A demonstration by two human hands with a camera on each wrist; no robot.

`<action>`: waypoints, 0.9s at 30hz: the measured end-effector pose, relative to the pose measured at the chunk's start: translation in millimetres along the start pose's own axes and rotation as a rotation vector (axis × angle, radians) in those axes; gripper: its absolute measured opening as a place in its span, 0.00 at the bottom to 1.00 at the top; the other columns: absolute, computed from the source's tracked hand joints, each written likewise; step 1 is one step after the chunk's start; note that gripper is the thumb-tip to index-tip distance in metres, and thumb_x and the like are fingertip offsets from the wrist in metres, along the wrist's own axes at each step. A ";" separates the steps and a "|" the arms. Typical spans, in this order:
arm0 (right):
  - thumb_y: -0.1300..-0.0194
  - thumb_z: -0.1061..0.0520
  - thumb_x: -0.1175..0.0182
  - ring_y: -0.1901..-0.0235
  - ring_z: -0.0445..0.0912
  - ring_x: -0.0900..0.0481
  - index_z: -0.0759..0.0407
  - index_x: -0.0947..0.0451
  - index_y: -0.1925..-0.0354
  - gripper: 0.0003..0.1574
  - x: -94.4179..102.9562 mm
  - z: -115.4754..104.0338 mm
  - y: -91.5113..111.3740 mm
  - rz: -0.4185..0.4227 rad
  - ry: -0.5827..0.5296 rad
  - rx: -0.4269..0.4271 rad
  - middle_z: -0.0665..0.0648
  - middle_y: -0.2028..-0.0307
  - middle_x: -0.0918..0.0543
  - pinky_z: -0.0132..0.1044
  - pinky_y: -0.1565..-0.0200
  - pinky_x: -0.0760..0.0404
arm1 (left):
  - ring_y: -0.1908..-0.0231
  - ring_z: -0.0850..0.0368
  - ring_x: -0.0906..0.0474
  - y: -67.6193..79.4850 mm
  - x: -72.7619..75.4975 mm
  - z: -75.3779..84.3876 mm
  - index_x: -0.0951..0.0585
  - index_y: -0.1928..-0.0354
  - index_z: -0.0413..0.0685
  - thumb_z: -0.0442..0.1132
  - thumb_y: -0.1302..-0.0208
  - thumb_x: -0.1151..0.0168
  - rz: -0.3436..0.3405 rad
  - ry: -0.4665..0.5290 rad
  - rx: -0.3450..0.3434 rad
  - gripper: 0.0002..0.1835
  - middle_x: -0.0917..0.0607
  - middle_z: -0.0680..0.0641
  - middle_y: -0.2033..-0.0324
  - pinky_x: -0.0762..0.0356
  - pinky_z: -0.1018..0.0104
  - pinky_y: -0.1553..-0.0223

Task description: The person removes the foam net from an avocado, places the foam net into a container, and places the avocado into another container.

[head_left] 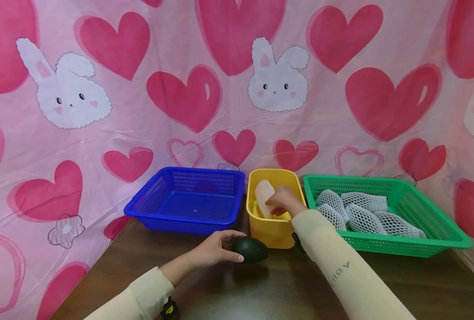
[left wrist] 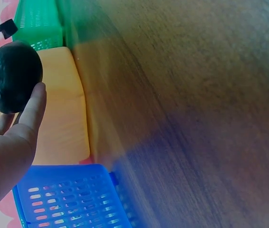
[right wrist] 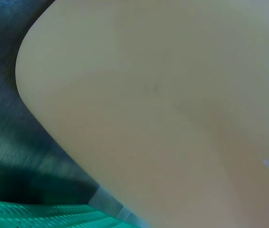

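My left hand [head_left: 212, 251] holds a dark green avocado [head_left: 253, 250] just above the table, in front of the yellow bin [head_left: 272, 235]. In the left wrist view, thumb and fingers lie around the avocado [left wrist: 18, 76]. My right hand [head_left: 287, 200] reaches into the yellow bin and pinches a white foam net sleeve [head_left: 263, 193], which stands up against the bin's inner left side. Part of the right fingers is hidden. A pale, blurred surface fills most of the right wrist view, so that hand does not show there.
An upright blue basket [head_left: 181, 226] stands left of the bin. To its right, a green basket [head_left: 445, 235] holds several white foam net sleeves [head_left: 365, 218]. Behind them hangs a pink cloth [head_left: 229, 120] with hearts and rabbits. Brown wooden table [head_left: 269, 289] lies in front.
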State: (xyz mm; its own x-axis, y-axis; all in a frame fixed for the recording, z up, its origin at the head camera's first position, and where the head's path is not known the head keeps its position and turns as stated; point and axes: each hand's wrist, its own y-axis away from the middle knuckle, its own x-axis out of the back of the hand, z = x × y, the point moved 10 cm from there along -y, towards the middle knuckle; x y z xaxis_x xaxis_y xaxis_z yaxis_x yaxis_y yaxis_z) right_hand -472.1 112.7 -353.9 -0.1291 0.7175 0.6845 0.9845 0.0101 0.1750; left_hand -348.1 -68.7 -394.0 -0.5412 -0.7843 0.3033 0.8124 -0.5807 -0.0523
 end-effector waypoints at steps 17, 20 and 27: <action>0.36 0.56 0.36 0.75 0.50 0.16 0.67 0.26 0.66 0.14 -20.7 4.4 -4.0 -0.146 0.033 -0.032 0.62 0.72 0.18 0.41 0.67 0.17 | 0.53 0.51 0.19 1.0 0.0 0.3 0.24 0.41 0.37 0.30 0.46 0.27 -0.002 0.022 0.005 0.29 0.18 0.42 0.50 0.20 0.60 0.55; 0.36 0.54 0.36 0.72 0.51 0.16 0.66 0.28 0.63 0.16 -22.7 4.8 -3.4 -0.170 0.060 -0.033 0.61 0.70 0.18 0.42 0.65 0.17 | 0.54 0.52 0.19 1.4 0.7 0.3 0.24 0.41 0.37 0.31 0.46 0.27 0.000 0.016 0.005 0.29 0.18 0.42 0.50 0.20 0.60 0.56; 0.37 0.48 0.36 0.68 0.53 0.20 0.64 0.30 0.59 0.23 -25.2 6.3 -1.9 -0.203 0.140 -0.042 0.62 0.68 0.20 0.45 0.60 0.19 | 0.54 0.52 0.19 2.3 1.3 0.1 0.24 0.41 0.37 0.31 0.45 0.28 -0.002 0.003 0.007 0.29 0.17 0.43 0.50 0.20 0.60 0.55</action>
State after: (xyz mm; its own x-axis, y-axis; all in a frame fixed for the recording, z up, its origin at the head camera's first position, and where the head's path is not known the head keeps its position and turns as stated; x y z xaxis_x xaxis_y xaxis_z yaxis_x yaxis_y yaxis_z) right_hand -469.9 99.0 -376.0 -0.3413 0.6001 0.7235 0.9315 0.1128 0.3459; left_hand -346.8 -71.0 -393.6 -0.5432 -0.7841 0.3002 0.8129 -0.5806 -0.0454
